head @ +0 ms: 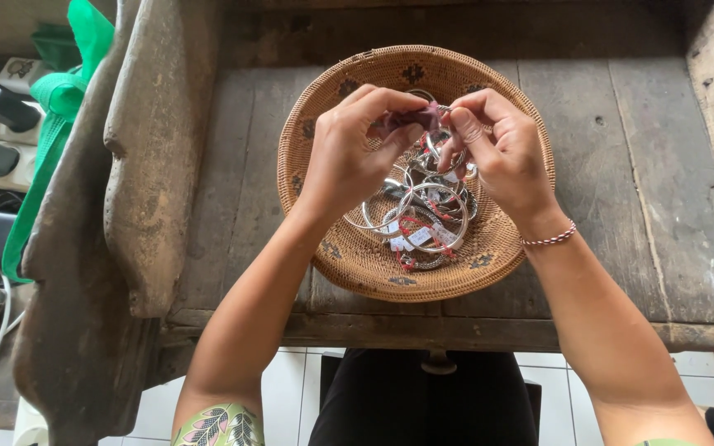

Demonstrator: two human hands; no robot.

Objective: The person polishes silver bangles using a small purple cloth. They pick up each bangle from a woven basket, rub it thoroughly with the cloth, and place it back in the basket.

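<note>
Two hands meet above a woven basket (324, 124) — the left hand (349, 153) pinches a small pinkish cloth (411, 120), fingers closed on it, while the right hand (497, 153) grips a silver bangle (440, 149) against that cloth. Beneath both hands more tagged bangles (423, 219) lie heaped in the basket, which sits on a worn wooden bench (621, 165). Rubbing goes best with the bangle held steady — cloth pressed close, ring turned gradually.
</note>
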